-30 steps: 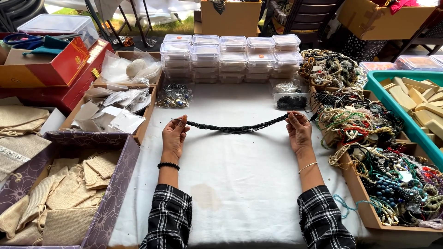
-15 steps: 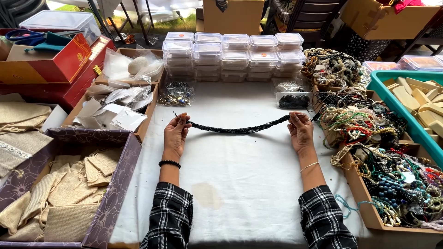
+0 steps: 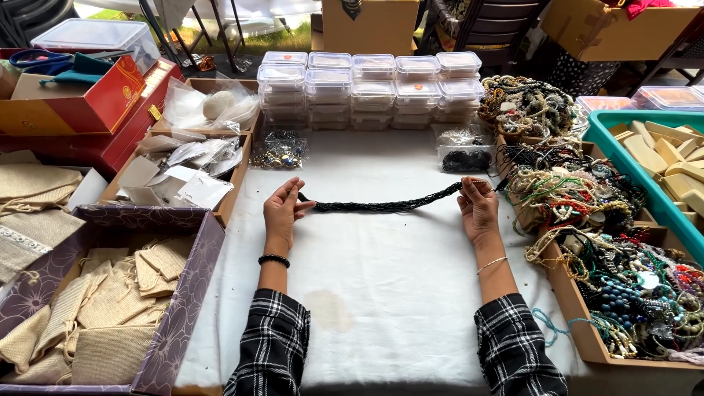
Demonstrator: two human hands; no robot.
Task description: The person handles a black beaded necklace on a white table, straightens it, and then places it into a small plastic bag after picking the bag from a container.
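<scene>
A long twisted rope of dark beads [image 3: 381, 206] stretches across the white tablecloth [image 3: 381, 293] between my two hands. My left hand [image 3: 282, 213] holds its left end, fingers partly spread. My right hand [image 3: 478, 207] pinches the right end between thumb and fingers. The strand sags slightly in the middle and rests near the cloth. I wear a dark bead bracelet on the left wrist, a thin bangle on the right, and checked sleeves.
Stacked clear plastic boxes [image 3: 367, 88] line the back. Trays of mixed bead necklaces [image 3: 609, 242] fill the right, beside a teal bin [image 3: 660, 154]. A purple box of burlap pouches [image 3: 103, 301] and a cardboard tray of small bags [image 3: 183, 169] sit at the left.
Both hands stay on the strand's ends. The left end has come down a little toward the cloth and my left fingers have spread.
</scene>
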